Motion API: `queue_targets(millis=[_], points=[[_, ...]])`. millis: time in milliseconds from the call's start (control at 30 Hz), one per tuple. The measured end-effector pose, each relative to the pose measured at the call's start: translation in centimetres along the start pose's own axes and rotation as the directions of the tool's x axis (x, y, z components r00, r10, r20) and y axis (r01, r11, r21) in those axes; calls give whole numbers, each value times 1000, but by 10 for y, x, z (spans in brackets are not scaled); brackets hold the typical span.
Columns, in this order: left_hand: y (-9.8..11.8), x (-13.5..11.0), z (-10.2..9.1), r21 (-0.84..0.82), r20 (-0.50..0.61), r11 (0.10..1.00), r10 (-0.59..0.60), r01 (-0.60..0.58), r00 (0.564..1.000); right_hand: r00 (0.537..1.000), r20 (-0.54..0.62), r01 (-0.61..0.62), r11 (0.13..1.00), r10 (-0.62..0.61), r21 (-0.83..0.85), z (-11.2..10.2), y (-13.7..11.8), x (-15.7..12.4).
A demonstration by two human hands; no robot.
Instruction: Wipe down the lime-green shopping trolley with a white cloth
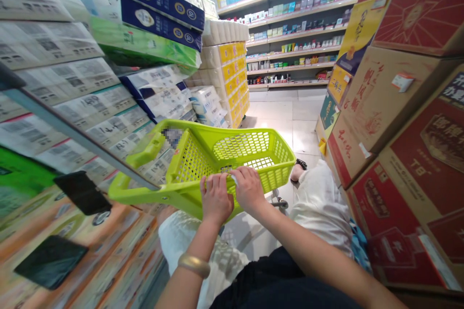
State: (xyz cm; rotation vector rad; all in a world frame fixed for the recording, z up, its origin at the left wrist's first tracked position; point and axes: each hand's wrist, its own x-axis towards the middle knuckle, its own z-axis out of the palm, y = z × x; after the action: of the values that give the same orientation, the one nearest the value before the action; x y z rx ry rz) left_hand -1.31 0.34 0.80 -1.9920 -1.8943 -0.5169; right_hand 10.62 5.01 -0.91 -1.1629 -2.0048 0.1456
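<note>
A lime-green plastic shopping cart (279, 170) with a perforated basket stands in front of me, turned sideways. My left hand (216, 199) is closed over its near rim, fingers hooked on the edge. Right beside it, my right hand (249, 187) curls over the same rim. A small white bit shows between the two hands near my right fingertips; what it is I cannot make out. Nothing shows in the visible part of the main basket. The cart's handle (118, 190) extends to the left, and a caster wheel (282, 203) shows below the basket.
Stacked paper packs (72, 53) rise on the left, with two dark flat devices (50, 260) near orange cartons (119, 246). Red and brown boxes (380, 101) line the right. Product shelves (300, 53) stand beyond the tiled floor (279, 111). My white-trousered legs flank the cart.
</note>
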Motion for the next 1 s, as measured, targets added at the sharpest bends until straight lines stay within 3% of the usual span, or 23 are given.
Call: queue_targets(millis=[133,267,367,533,633,833,1000], points=[[-2,-2,-1,1,-6,1000,10,-10,1000,999,25,33,999,-34,23,-1,1,-1],[0,-1,-3,-5,11,1000,18,-18,1000,997,-20,-72,997,72,-16,-14,26,-4],[2,0,-3,-17,10,1000,7,-7,1000,992,-38,-126,991,124,-45,-15,27,-2],[3,-1,-3,-4,6,1000,-7,7,1000,1000,17,0,1000,0,-10,-2,2,2],[2,-4,-4,-2,10,1000,4,-4,1000,999,21,38,999,-37,-4,-4,7,-2],[5,-5,-4,-13,4,1000,7,-7,1000,993,-39,-110,992,108,-57,-21,37,-8],[9,-4,-3,-9,-10,1000,1,-1,1000,995,-14,-99,994,99,-47,-10,9,0]])
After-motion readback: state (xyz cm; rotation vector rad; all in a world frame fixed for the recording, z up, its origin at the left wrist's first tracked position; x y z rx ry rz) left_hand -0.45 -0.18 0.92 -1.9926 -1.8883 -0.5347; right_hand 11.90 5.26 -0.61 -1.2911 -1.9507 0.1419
